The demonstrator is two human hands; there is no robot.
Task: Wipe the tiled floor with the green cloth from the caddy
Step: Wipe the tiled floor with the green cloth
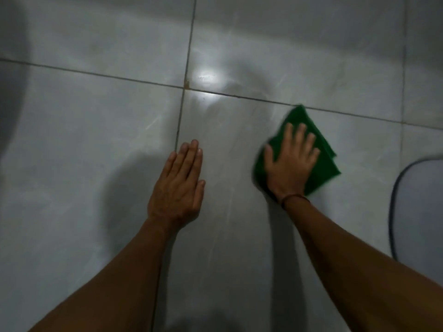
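A folded green cloth (322, 161) lies flat on the pale grey tiled floor (96, 144), just below a grout line at the right of centre. My right hand (291, 161) presses down on it, palm flat and fingers spread, covering the cloth's left half. A thin band circles that wrist. My left hand (178, 185) rests flat on the bare tile to the left of the cloth, fingers together, holding nothing. The caddy is not in view.
Dark grout lines cross near the upper centre, with a brownish stain (186, 84) at the crossing and a bright light reflection beside it. A dark curved cord or rim (395, 188) runs along the right edge. A dark shadow fills the far left.
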